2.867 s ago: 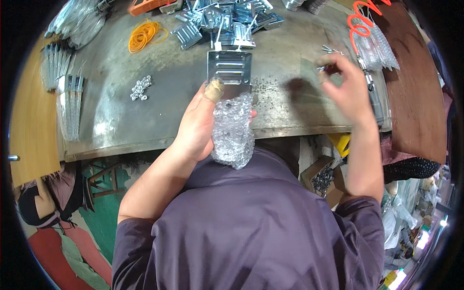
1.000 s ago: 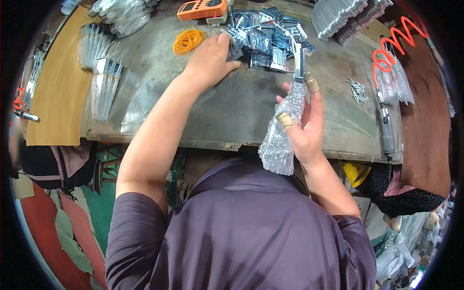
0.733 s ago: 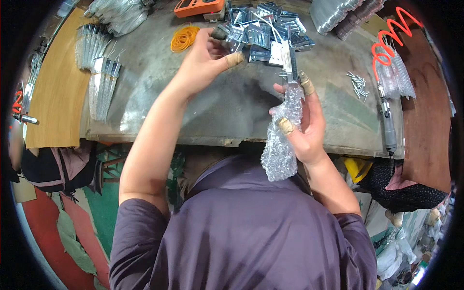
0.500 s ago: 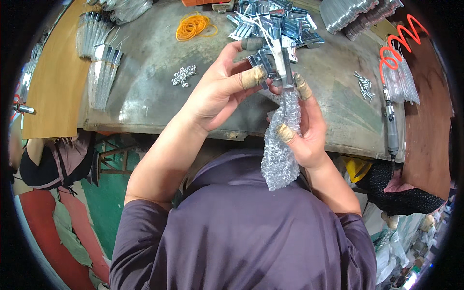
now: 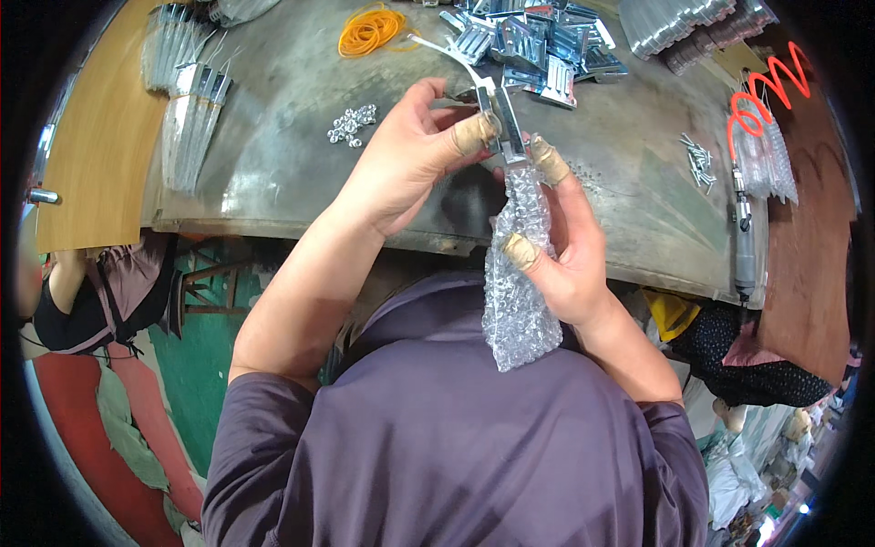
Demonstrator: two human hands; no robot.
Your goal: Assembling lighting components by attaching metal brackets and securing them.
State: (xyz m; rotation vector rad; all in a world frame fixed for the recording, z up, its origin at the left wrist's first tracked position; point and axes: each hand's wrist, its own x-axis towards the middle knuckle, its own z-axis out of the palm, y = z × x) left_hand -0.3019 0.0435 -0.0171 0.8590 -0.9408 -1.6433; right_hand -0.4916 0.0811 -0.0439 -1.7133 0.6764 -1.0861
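**Bubble-wrapped part (image 5: 521, 305), two-handed hold**

So it's right over the near edge of the metal bench (image 5: 273, 196), wrapped end toward the body. Right hand (image 5: 579, 260) has its taped thumb and fingers closed around the wrap. Left hand (image 5: 406, 169) is pinching the bare metal end (image 5: 511, 135) farther up, with white leads (image 5: 467, 67) sticking out past it. Behind that: small silver nuts (image 5: 350, 125) on the left, screws (image 5: 698, 162) on the right, then yellow-orange bands (image 5: 371, 33) and a messy pile of shiny plates (image 5: 524, 44).
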